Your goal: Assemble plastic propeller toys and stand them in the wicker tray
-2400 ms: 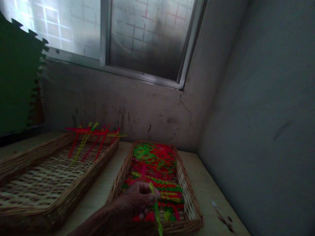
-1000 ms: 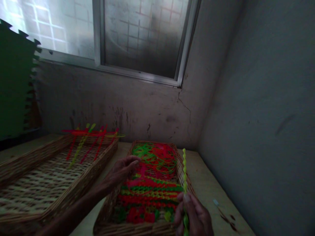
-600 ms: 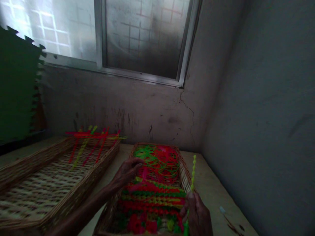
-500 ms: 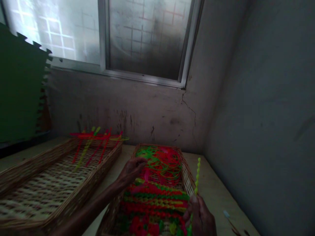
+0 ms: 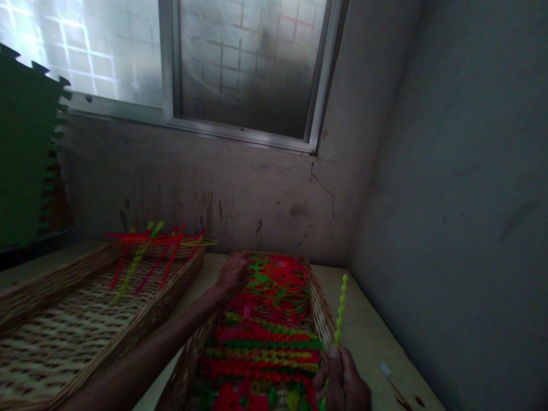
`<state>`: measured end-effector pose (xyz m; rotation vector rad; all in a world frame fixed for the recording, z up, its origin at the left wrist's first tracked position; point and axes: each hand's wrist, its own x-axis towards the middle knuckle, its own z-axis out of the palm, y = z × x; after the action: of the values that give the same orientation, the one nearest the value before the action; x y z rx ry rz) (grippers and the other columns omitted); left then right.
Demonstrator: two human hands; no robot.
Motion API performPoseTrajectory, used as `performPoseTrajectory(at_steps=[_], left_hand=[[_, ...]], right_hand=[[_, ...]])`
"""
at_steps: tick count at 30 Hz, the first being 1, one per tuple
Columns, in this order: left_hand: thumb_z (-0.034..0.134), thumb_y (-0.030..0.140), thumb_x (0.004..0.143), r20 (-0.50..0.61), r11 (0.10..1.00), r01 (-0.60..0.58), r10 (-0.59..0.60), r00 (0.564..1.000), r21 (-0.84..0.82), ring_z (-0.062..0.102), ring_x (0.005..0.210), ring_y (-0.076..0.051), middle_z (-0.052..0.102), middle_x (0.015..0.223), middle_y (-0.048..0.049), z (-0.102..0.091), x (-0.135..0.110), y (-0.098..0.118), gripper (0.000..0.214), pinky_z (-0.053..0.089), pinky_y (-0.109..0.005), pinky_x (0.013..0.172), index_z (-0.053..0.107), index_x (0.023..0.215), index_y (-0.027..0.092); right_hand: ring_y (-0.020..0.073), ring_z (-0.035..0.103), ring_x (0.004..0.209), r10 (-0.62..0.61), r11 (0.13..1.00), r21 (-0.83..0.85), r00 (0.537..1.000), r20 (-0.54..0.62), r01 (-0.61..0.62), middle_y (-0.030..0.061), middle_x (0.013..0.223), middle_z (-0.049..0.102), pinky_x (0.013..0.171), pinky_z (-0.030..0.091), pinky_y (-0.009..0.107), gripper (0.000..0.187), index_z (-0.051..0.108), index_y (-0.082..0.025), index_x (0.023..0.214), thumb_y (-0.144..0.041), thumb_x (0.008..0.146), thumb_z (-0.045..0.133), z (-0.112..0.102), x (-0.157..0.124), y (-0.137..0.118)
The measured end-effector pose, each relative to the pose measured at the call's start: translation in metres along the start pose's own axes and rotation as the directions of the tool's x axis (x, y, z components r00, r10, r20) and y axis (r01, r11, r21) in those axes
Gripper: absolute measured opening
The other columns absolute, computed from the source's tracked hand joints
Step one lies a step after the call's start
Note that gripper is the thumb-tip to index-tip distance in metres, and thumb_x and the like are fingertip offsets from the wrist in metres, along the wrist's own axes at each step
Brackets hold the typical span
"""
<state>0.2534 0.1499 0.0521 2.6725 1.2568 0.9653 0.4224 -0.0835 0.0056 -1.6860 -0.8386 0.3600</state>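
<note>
While we look through the head view, our left hand is at the far left corner of the right-hand wicker basket, its fingertips at the green loops. Half a second ago it hung closer to us, at the near edge of those loops; now it has gone farther forward. Its fingers are curled downward, but in this dim light we cannot tell whether they have closed on a loop or are apart.

Our right hand has thumb and fingers clamped together on a twisted yellow strip, which rises nearly upright above the fingertips, leaning slightly to the right. In the oldest picture our left fingers gripped such a strip, and a second ago it was already in the right.

Just right of our left fingertips lies a heap of red loops. Between our two hands, nearer us than the left fingers, a band of twisted strips in red, green and yellow lies across the basket. Left of our left fingers stands another wicker basket, with coloured strips leaning at its far end. To the right of our right fingers, a thin white-tipped thing lies on the table.
</note>
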Motion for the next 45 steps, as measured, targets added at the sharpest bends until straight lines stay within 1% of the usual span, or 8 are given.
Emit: performPoseTrajectory(at_steps=[5, 12, 19, 24, 29, 33, 38, 45], left_hand=[[0.054, 0.018, 0.072, 0.079, 0.993, -0.031, 0.022, 0.997, 0.110, 0.047, 0.101, -0.027, 0.056, 0.098, -0.0098, 0.006, 0.003, 0.006, 0.013, 0.034, -0.039, 0.089, 0.061, 0.083, 0.017], [0.047, 0.017, 0.075, 0.126, 0.986, 0.017, -0.038, 0.991, 0.164, 0.055, 0.080, -0.023, 0.058, 0.082, -0.0092, 0.010, 0.005, 0.009, 0.013, 0.039, -0.033, 0.072, 0.060, 0.073, 0.015], [0.043, 0.022, 0.080, 0.022, 0.991, 0.106, -0.108, 0.994, 0.087, 0.056, 0.076, -0.017, 0.060, 0.085, -0.0050, -0.006, 0.007, -0.002, 0.017, 0.039, -0.024, 0.064, 0.059, 0.078, 0.017], [0.041, 0.027, 0.083, -0.060, 0.995, 0.091, -0.089, 0.994, 0.031, 0.056, 0.075, -0.016, 0.058, 0.083, -0.0046, -0.025, 0.006, -0.006, 0.023, 0.039, -0.024, 0.065, 0.062, 0.084, 0.016], [0.041, 0.028, 0.084, -0.089, 0.999, 0.044, -0.041, 0.995, 0.028, 0.055, 0.072, -0.014, 0.055, 0.082, -0.0028, -0.026, 0.006, 0.003, 0.023, 0.038, -0.022, 0.064, 0.061, 0.082, 0.016], [0.039, 0.028, 0.087, -0.034, 0.994, -0.033, 0.037, 0.999, 0.101, 0.053, 0.072, -0.013, 0.054, 0.085, -0.0026, -0.014, 0.003, 0.014, 0.023, 0.038, -0.022, 0.066, 0.060, 0.083, 0.018], [0.044, 0.021, 0.084, 0.124, 0.981, -0.137, 0.120, 0.985, 0.138, 0.056, 0.071, -0.014, 0.058, 0.084, -0.0029, -0.001, -0.006, 0.019, 0.018, 0.039, -0.023, 0.063, 0.062, 0.080, 0.019], [0.045, 0.018, 0.082, 0.181, 0.990, -0.096, 0.076, 0.980, 0.105, 0.060, 0.080, -0.019, 0.060, 0.099, -0.0074, 0.000, -0.018, 0.017, 0.025, 0.043, -0.027, 0.065, 0.060, 0.101, 0.020]], right_hand=[[0.0108, 0.049, 0.034, -0.026, 1.000, -0.004, 1.000, -0.005, 0.026, -0.0062, 0.040, 0.051, 0.041, 0.038, 0.021, 0.043, 0.046, -0.024, 0.070, -0.062, 0.080, 0.029, 0.002, 0.001, 0.005], [0.0107, 0.048, 0.034, -0.058, 0.998, -0.034, 0.998, -0.036, 0.057, -0.0045, 0.041, 0.051, 0.040, 0.037, 0.021, 0.045, 0.045, -0.024, 0.068, -0.064, 0.079, 0.028, 0.000, 0.000, 0.003], [0.0097, 0.049, 0.034, -0.033, 0.999, -0.017, 0.999, -0.020, 0.032, -0.0047, 0.042, 0.051, 0.040, 0.038, 0.018, 0.044, 0.047, -0.023, 0.070, -0.060, 0.081, 0.028, -0.003, -0.005, -0.010], [0.0097, 0.049, 0.035, -0.039, 0.999, -0.012, 0.999, -0.009, 0.039, -0.0052, 0.042, 0.050, 0.039, 0.038, 0.018, 0.038, 0.048, -0.022, 0.072, -0.053, 0.082, 0.030, -0.003, -0.005, -0.012], [0.0092, 0.048, 0.035, -0.055, 0.998, -0.016, 0.998, 0.003, 0.055, -0.0047, 0.043, 0.051, 0.040, 0.037, 0.018, 0.034, 0.046, -0.023, 0.068, -0.050, 0.083, 0.031, -0.002, -0.004, -0.007], [0.0097, 0.048, 0.037, -0.052, 0.996, -0.074, 0.998, -0.025, 0.050, -0.0043, 0.043, 0.052, 0.043, 0.036, 0.019, 0.036, 0.046, -0.023, 0.066, -0.052, 0.083, 0.031, -0.002, -0.002, -0.002], [0.0108, 0.048, 0.037, -0.063, 0.995, -0.084, 0.997, -0.034, 0.060, -0.0045, 0.042, 0.052, 0.043, 0.033, 0.022, 0.042, 0.047, -0.024, 0.065, -0.056, 0.082, 0.026, -0.001, -0.002, 0.001], [0.0098, 0.048, 0.037, -0.055, 0.998, -0.037, 0.998, -0.027, 0.054, -0.0066, 0.042, 0.050, 0.044, 0.035, 0.020, 0.040, 0.047, -0.023, 0.068, -0.056, 0.081, 0.029, -0.001, -0.004, -0.005]])
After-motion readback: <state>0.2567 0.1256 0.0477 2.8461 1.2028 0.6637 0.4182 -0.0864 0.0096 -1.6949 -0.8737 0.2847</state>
